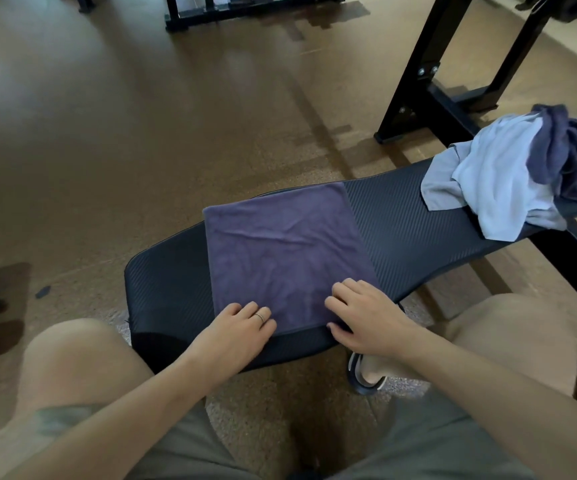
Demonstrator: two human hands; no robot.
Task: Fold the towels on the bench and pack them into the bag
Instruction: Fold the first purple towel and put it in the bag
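Observation:
A purple towel (285, 252) lies flat as a rough square across the black padded bench (408, 220). My left hand (242, 329) rests on the towel's near left corner with its fingers curled onto the edge. My right hand (363, 315) lies on the near right corner, fingers bent and thumb at the hem. Whether either hand pinches the cloth is unclear. At the bench's far right end sits a crumpled pile: a light grey towel (498, 178) with a dark blue towel (564, 157) bunched on top. No bag is in view.
A black steel rack frame (429, 74) stands behind the bench at the right. More black equipment (211, 12) sits at the top of the brown floor. My knees flank the bench end, and a sandalled foot (366, 374) shows under it.

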